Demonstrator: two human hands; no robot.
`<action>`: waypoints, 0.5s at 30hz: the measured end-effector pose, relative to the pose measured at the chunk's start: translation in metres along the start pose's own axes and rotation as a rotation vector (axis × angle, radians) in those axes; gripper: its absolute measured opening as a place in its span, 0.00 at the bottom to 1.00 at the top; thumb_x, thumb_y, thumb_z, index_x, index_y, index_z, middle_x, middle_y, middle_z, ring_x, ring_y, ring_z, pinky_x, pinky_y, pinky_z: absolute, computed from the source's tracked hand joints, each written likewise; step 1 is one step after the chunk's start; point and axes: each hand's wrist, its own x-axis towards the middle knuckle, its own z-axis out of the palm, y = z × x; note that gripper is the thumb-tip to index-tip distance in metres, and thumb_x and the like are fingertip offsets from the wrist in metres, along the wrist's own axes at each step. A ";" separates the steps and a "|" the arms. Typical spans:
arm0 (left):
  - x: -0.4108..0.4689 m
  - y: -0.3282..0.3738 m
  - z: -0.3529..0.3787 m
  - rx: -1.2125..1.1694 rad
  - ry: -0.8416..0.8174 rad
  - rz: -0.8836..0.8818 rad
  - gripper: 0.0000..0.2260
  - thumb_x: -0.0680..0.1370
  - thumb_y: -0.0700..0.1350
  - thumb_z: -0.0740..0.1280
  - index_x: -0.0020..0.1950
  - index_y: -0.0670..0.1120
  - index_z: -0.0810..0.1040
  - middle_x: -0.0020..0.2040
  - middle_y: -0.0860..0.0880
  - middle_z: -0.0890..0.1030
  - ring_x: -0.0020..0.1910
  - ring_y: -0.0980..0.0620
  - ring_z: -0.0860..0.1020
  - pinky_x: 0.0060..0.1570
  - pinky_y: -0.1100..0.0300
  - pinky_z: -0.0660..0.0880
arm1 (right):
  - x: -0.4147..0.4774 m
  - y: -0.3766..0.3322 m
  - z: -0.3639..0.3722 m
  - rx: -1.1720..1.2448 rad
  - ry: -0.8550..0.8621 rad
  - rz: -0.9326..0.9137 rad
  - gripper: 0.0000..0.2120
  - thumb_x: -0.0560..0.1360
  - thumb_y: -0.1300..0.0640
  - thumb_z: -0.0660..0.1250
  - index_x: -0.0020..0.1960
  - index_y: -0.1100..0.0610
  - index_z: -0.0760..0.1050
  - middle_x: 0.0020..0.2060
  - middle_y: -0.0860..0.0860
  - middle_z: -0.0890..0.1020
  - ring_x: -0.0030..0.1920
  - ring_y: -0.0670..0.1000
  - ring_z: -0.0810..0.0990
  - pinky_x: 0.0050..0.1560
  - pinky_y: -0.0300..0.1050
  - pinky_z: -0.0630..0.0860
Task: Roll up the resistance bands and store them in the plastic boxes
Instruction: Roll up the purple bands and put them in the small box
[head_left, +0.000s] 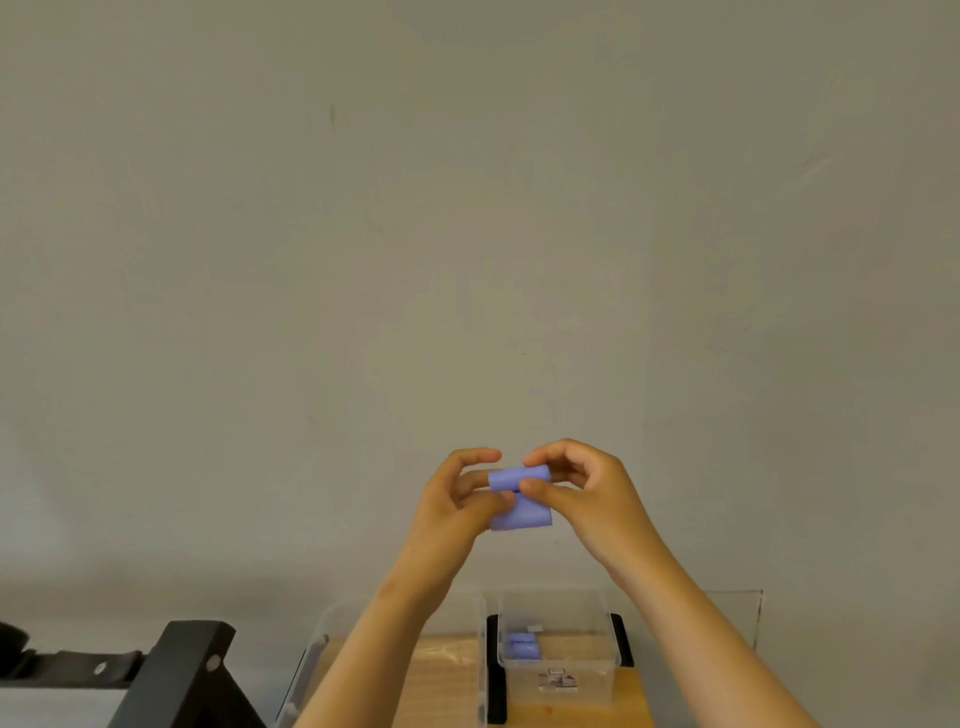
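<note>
Both hands, the left hand (457, 499) and the right hand (576, 488), pinch the purple band (519, 499) high up, so if a finger slips, the springy roll may pop open and fall.

Dim even light, soft focus, faint shadows

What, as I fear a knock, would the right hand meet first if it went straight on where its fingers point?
The right hand points across at the left hand. Past the purple band both pinch, it would meet the left fingers first; they nearly touch, though depth is unclear.
</note>
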 end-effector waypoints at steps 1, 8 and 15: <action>-0.001 0.000 0.001 -0.037 -0.025 -0.037 0.13 0.74 0.42 0.69 0.58 0.43 0.76 0.51 0.44 0.84 0.50 0.46 0.83 0.52 0.54 0.79 | -0.001 -0.001 -0.001 -0.010 0.001 -0.010 0.10 0.70 0.68 0.71 0.42 0.54 0.80 0.39 0.46 0.83 0.42 0.42 0.81 0.41 0.32 0.76; 0.001 -0.004 0.004 -0.055 0.066 -0.068 0.06 0.78 0.36 0.66 0.52 0.36 0.78 0.48 0.37 0.83 0.49 0.40 0.83 0.47 0.56 0.80 | -0.009 0.007 0.001 0.031 0.014 0.008 0.13 0.70 0.69 0.69 0.49 0.54 0.78 0.47 0.47 0.82 0.49 0.43 0.81 0.46 0.35 0.78; -0.005 -0.007 0.007 0.004 0.103 0.011 0.09 0.73 0.32 0.70 0.51 0.39 0.78 0.48 0.43 0.84 0.48 0.47 0.84 0.46 0.62 0.78 | -0.009 0.011 0.005 0.154 0.107 0.084 0.09 0.72 0.64 0.72 0.51 0.57 0.77 0.42 0.53 0.83 0.42 0.49 0.84 0.42 0.40 0.81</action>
